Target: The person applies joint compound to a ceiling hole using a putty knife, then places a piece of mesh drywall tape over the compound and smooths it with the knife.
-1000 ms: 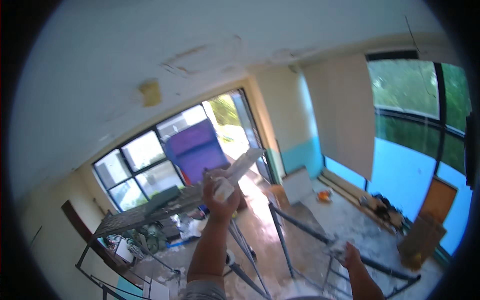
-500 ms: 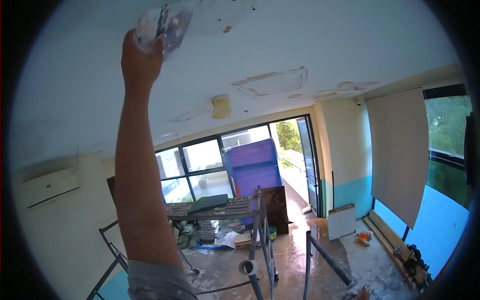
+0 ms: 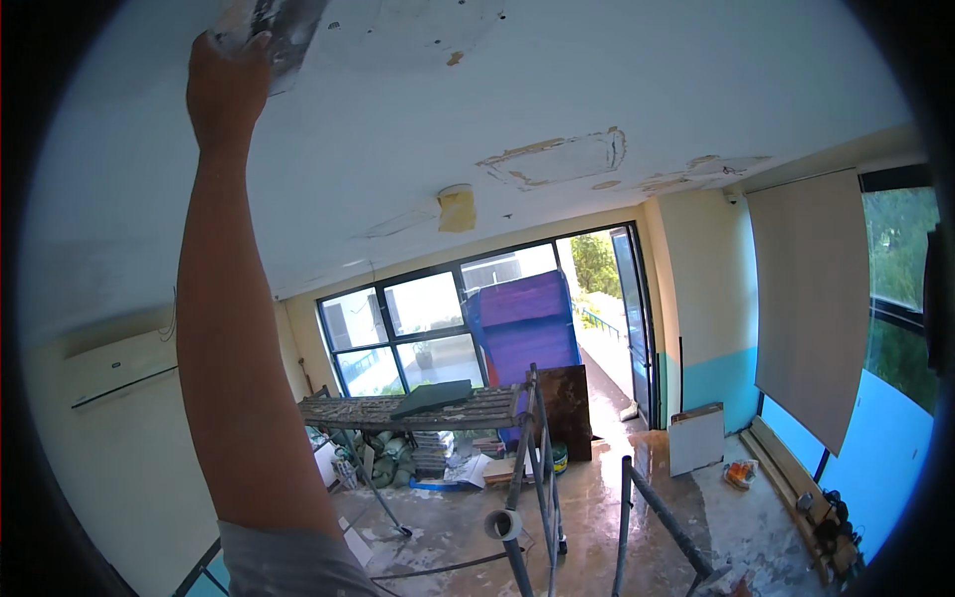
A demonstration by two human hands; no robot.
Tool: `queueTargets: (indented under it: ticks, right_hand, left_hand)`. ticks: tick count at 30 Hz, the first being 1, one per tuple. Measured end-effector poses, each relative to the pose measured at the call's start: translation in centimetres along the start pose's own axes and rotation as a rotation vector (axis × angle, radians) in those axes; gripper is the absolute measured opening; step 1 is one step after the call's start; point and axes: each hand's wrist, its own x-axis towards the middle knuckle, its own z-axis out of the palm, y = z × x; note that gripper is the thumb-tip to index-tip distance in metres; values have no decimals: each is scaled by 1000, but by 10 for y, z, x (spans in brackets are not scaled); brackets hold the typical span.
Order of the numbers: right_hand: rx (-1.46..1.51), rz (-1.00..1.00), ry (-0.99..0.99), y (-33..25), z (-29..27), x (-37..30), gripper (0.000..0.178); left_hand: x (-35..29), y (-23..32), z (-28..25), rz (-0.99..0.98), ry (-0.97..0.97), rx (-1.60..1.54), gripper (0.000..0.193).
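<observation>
My left arm reaches up along the left side, and my left hand (image 3: 227,85) is closed round a plastering trowel (image 3: 293,35). The trowel has a wide, flat, smeared blade and a dark strip along it; its upper part is cut off by the top edge. It is held up at the white ceiling (image 3: 398,109), though the exact contact cannot be made out. Right of the blade, the ceiling has small dark holes and a brown chipped spot (image 3: 455,60). My right hand cannot be made out at the lower edge.
Below stands a metal scaffold frame (image 3: 542,448) with a slatted platform (image 3: 348,410) bearing a dark green board (image 3: 433,398). Upright pipes (image 3: 625,517) rise near the lower edge. A yellow-covered ceiling fixture (image 3: 457,209) hangs farther off. Sacks (image 3: 393,463) and stacked materials lie behind the scaffold.
My left hand and the trowel have moved left and slightly up in the picture. The room has shifted a little to the right. The fingertips at the lower right edge no longer show clearly.
</observation>
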Motion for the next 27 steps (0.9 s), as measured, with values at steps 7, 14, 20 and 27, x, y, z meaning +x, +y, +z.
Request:
queueTargets:
  ticks: [7, 14, 20, 27]
  right_hand:
    - [66, 74, -57, 18, -72, 54, 40]
    - [-76, 32, 75, 7, -30, 31, 42]
    - [-95, 32, 81, 12, -23, 24, 63]
    - [-91, 41, 53, 13, -37, 39, 53]
  left_hand:
    - [-32, -2, -18, 242, -84, 53, 43]
    - [-29, 27, 21, 573, -158, 29, 37]
    - [-3, 32, 7, 555, -18, 56, 45]
    - [28, 14, -21, 109, 49, 72, 68]
